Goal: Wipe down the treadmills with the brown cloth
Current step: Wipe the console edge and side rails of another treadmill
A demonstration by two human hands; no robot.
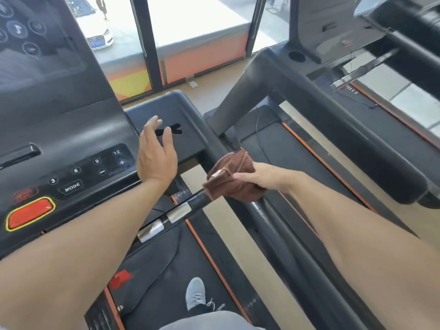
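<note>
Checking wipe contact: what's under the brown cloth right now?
The brown cloth, gripped by the right hand, sits on the black side handrail. The rail section beneath it is covered.

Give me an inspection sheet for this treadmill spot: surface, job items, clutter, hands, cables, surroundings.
Surface: treadmill console dark, smudged around the speed buttons.
Job's things: brown cloth bunched over the black handrail.
Clutter: nothing seen.
Hands: right hand grips the cloth; left hand open, raised beside the side tray.
Cables: thin black cord hangs over the neighbouring treadmill belt.
Surroundings: windows ahead, white car outside; grey shoe on the belt.
</note>
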